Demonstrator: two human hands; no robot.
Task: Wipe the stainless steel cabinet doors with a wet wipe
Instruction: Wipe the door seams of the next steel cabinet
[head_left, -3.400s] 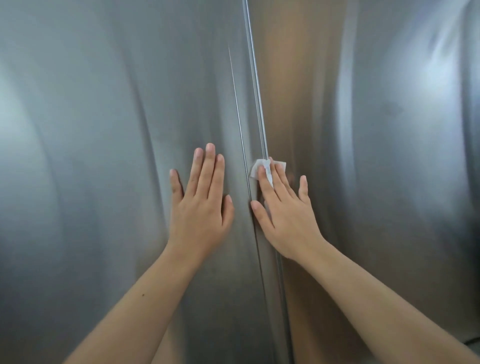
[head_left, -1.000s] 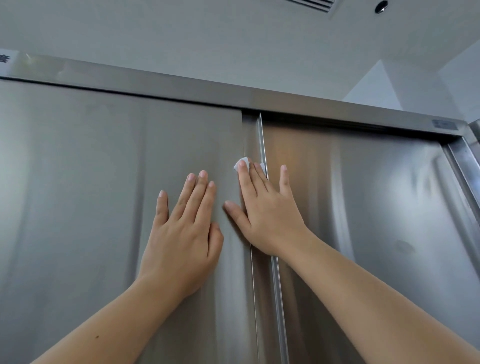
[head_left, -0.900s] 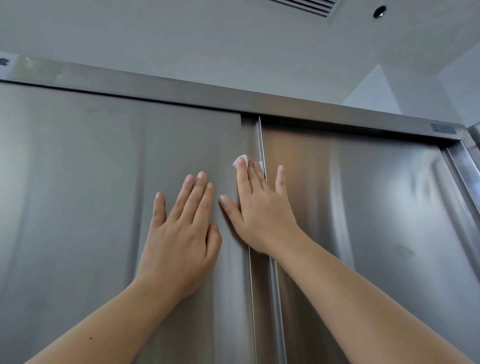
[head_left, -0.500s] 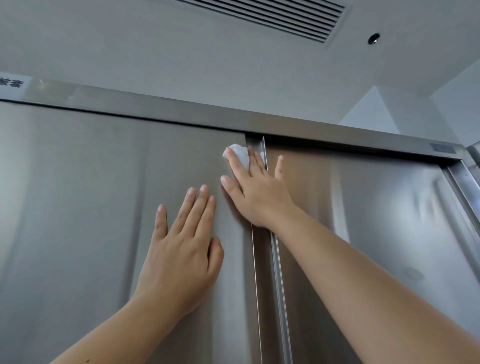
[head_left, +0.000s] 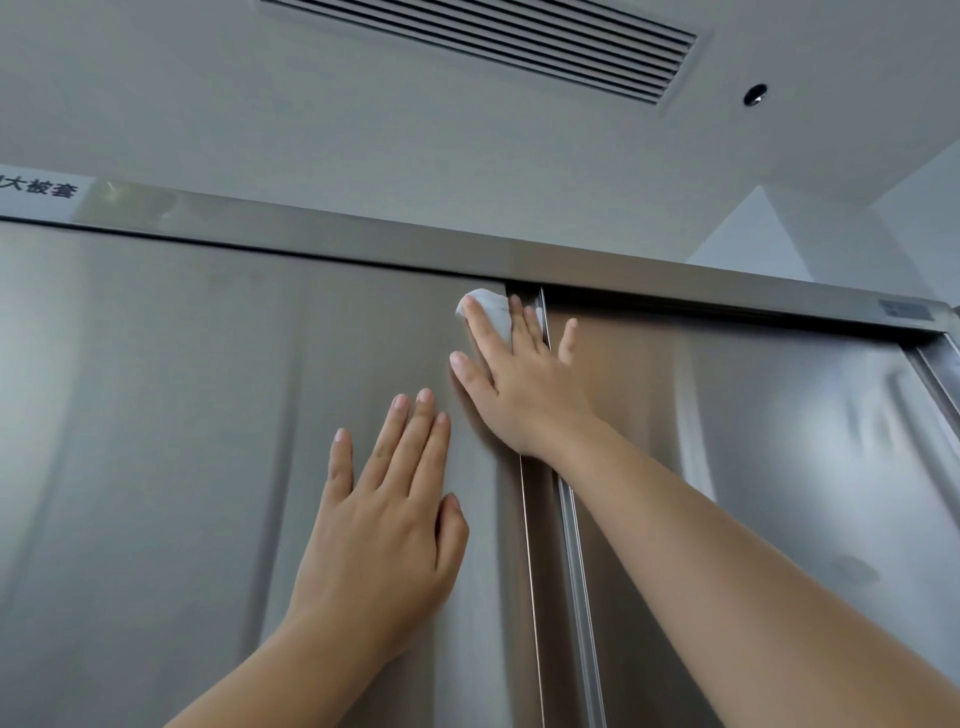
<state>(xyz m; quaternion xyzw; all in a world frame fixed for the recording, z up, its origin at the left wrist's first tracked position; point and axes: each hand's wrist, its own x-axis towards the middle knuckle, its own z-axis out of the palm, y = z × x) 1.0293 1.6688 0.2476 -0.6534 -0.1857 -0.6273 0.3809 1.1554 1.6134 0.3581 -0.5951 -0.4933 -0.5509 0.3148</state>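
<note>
Two hands lie flat on our stainless steel cabinet doors (head_left: 156, 415): our right hand (head_left: 519, 384), fingers spread, presses the wet wipe (head_left: 485, 306) beneath its fingertips at the seam's top, while our left hand (head_left: 384, 519) rests open, below and beside it.

White ceiling (head_left: 363, 119) with slatted vent (head_left: 498, 41) and recessed fixture (head_left: 755, 94).

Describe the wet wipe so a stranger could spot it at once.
Find the steel top rail above the two cabinet doors. Just beneath it, beside the centre seam, the right hand presses a wet wipe: the only white, crumpled thing on the metal.
</note>
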